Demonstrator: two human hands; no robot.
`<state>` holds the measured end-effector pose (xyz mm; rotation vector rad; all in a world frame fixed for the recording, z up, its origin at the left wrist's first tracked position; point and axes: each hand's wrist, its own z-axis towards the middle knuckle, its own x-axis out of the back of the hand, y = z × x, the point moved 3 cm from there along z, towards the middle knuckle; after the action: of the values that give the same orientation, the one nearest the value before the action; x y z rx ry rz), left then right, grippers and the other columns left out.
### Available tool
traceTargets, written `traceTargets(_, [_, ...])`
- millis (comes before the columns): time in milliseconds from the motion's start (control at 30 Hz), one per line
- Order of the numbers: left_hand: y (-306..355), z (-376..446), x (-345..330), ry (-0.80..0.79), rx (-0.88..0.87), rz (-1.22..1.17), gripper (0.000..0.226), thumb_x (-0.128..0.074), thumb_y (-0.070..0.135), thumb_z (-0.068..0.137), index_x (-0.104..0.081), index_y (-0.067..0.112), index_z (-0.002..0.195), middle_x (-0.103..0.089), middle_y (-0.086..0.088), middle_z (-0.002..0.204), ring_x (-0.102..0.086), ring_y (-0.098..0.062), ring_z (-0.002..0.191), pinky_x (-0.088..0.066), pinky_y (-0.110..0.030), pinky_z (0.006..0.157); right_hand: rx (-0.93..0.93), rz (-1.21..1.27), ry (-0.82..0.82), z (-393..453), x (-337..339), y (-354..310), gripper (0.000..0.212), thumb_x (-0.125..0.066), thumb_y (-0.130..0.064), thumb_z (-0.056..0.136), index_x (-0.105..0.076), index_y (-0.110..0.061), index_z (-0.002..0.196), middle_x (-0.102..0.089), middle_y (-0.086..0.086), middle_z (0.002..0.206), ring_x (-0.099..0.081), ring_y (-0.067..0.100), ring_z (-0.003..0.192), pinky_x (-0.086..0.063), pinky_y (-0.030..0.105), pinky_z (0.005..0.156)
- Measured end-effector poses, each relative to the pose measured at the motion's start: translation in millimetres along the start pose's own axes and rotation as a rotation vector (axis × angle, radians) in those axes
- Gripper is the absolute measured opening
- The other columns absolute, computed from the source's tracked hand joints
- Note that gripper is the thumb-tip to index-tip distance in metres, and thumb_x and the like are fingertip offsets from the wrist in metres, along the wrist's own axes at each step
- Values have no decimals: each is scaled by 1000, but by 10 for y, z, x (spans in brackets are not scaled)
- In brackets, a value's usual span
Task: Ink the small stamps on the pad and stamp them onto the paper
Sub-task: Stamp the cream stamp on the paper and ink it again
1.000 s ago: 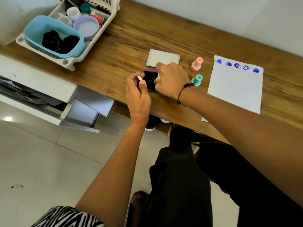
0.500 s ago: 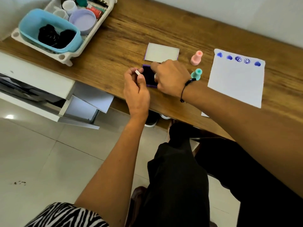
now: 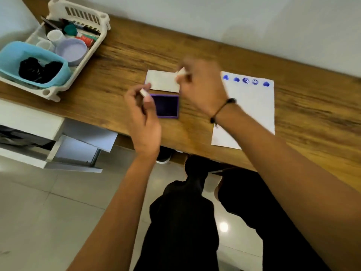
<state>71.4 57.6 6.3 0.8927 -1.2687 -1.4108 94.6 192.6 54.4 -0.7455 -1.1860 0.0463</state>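
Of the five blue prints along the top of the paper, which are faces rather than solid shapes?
The third and fourth from the left: ringed faces; the rest are solid blobs.

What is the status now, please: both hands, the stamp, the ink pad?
Left hand pinches small white piece beside ink pad. Right hand holds small stamp, raised off the pad. Pad open, uncovered. Paper shows five prints; path clear.

A brown wood-grain tabletop (image 3: 136, 49) runs along a plain pale wall (image 3: 214, 18). Below its left end, a white drawer unit (image 3: 29, 122) stands with one drawer pulled open. The floor of glossy light grey tiles (image 3: 39, 222) shows thin grout lines and a bright reflected spot of light (image 3: 223, 226).
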Motion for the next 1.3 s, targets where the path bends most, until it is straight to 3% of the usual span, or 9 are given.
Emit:
traceTargets(67, [205,-158,-282,-81,-30,-5,24,-38,19,95,-46,5,113,-61,-1,111,-59,4,94,-46,-16,81,-74,33,90,16,309,283,20,-53,-16,83,-67,-11,95,-71,12,97,-63,26,92,-39,27,71])
traceTargets(133, [308,-291,-610,-267,24,41,23,-39,25,95,-47,13,114,-64,-1,113,-61,-3,91,-48,-18,76,-164,9,69,6,517,616,21,-53,-17,85,-69,-7,95,-71,15,99,-62,27,94,-35,25,68])
traceTargets(233, [237,-308,-1016,-504,151,169,21,-41,21,95,-47,13,114,-65,-4,116,-56,-6,85,-40,-7,63,-219,-46,-2,9,575,986,22,-52,-13,84,-67,0,93,-68,21,93,-59,30,85,-30,25,59])
traceTargets(333, [124,-333,-1270,-593,237,234,21,-42,19,95,-45,11,114,-63,-10,117,-59,-20,102,-44,-24,77,-204,-145,-65,70,486,1177,22,-53,-12,84,-65,5,93,-66,22,93,-57,33,85,-26,27,57])
traceTargets(500, [-39,-419,-1420,-574,270,139,21,-47,20,93,-48,11,112,-65,-8,114,-58,-16,105,-43,-24,81,-145,-221,-128,90,331,1307,21,-55,-12,85,-66,-3,100,-67,19,97,-58,33,91,-32,26,65])
traceTargets(600, [-134,-412,-1410,-555,305,89,21,-49,20,92,-49,11,112,-66,-6,115,-57,-8,102,-41,-17,78,-83,-249,-144,91,257,1320,21,-55,-11,85,-65,-1,100,-67,21,99,-58,35,91,-40,34,73])
traceTargets(733, [-183,-431,-1398,-545,317,51,21,-49,20,92,-48,12,112,-66,-6,117,-58,-9,108,-40,-5,75,-53,-302,-130,129,234,1333,23,-51,-12,86,-63,-1,102,-67,22,98,-58,37,90,-43,38,76])
traceTargets(867, [-211,-421,-1391,-543,346,17,22,-48,21,93,-48,12,113,-65,-7,119,-58,-12,113,-40,-15,84,-10,-320,-140,178,203,1277,24,-50,-12,85,-63,-1,102,-67,23,97,-58,39,90,-46,41,76])
traceTargets(1300, [-203,-422,-1376,-551,331,30,22,-46,23,94,-48,13,113,-66,-6,119,-58,-13,113,-40,-21,86,29,-441,-207,199,106,1297,26,-49,-12,87,-62,-1,107,-67,25,101,-58,42,92,-42,37,70])
